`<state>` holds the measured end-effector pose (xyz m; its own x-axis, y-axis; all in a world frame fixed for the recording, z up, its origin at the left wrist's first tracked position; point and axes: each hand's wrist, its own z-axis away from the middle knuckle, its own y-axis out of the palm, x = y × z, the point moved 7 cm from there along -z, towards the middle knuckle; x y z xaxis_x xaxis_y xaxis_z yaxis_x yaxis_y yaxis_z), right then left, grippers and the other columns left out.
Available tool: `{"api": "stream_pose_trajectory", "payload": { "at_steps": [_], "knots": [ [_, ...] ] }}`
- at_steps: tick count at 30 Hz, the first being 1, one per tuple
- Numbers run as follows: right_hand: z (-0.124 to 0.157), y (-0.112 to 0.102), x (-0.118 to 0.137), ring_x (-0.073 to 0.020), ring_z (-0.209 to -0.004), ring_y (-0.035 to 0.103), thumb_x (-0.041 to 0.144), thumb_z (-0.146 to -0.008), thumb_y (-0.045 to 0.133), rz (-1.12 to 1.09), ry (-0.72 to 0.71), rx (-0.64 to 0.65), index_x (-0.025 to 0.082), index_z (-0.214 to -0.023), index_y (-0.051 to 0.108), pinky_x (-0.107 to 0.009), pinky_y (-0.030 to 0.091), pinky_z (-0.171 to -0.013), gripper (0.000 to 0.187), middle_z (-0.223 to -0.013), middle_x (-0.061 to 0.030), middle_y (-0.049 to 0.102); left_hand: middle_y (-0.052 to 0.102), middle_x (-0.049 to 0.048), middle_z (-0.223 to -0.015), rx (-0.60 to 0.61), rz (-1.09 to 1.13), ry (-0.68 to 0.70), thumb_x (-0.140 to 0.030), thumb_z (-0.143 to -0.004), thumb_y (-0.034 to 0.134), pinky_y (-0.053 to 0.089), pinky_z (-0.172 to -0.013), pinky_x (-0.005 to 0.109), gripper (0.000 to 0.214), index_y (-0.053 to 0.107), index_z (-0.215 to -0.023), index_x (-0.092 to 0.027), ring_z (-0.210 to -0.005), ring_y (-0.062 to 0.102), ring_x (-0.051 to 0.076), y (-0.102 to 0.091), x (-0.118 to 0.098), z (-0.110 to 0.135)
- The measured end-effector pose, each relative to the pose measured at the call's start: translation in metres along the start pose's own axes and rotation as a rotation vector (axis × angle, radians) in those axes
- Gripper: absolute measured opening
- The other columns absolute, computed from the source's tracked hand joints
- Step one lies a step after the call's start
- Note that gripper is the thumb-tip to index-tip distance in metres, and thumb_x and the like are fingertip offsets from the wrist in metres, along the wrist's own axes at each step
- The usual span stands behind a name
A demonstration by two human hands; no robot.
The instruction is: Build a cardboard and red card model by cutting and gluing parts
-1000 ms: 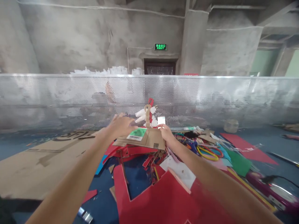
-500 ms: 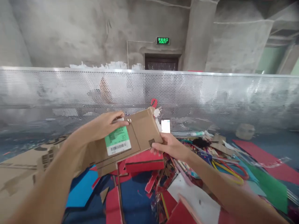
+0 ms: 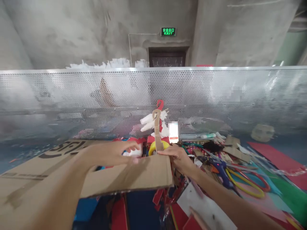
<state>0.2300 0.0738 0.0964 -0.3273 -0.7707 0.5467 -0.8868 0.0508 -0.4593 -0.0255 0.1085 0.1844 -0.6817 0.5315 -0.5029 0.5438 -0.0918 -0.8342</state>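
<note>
I hold a brown cardboard sheet (image 3: 134, 175) upright in front of me with both hands, its plain back facing me. My left hand (image 3: 112, 154) grips its top edge near the middle, fingers curled over it. My right hand (image 3: 178, 156) pinches the top right corner. Just beyond the sheet stand a yellow tape roll (image 3: 155, 147), a cardboard strip (image 3: 157, 131) and a white and red craft piece (image 3: 153, 121).
A large flat cardboard (image 3: 35, 172) lies at the left on the blue table. Red card scraps (image 3: 163, 195), white paper (image 3: 203, 210), scissors with yellow handles (image 3: 242, 185) and green sheets (image 3: 292, 195) clutter the right. A perforated metal screen (image 3: 216, 95) walls the far edge.
The cardboard sheet was lifted off the pile, tilted up showing its green label, then turned so its plain back faces me. Both hands came nearer to me.
</note>
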Motion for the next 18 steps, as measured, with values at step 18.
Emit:
{"api": "stream_pose_trajectory", "payload": {
  "at_steps": [18],
  "knots": [
    [-0.007, -0.01, 0.0, -0.0186, -0.096, 0.061, 0.009, -0.089, 0.048, 0.223, -0.032, -0.003, 0.024, -0.119, 0.066, -0.032, 0.051, -0.081, 0.038, -0.107, -0.0073, 0.064, 0.054, 0.0011, -0.082, 0.523, -0.136, 0.224, -0.063, -0.093, 0.038, 0.034, -0.065, 0.025, 0.049, 0.057, -0.087, -0.018, -0.073, 0.046, 0.015, 0.094, -0.008, -0.03]
  ]
}}
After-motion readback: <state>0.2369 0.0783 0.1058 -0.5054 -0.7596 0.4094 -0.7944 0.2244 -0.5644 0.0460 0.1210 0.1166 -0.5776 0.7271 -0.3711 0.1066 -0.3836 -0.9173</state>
